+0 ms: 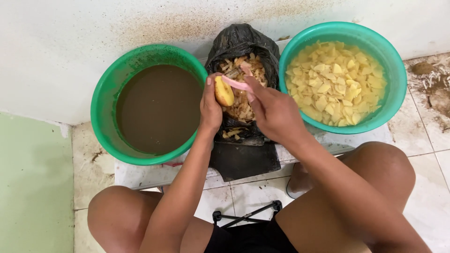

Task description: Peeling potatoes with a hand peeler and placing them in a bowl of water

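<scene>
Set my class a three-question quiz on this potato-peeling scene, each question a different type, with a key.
1. True or false: the left hand holds a potato.
2. Which basin holds the cut potato pieces? A) the one with brown water B) the basin on the right
3. Fill in: the peels lie in a black ____.

Key: 1 true; 2 B; 3 bag. The right hand holds a pink peeler against the potato.
</scene>
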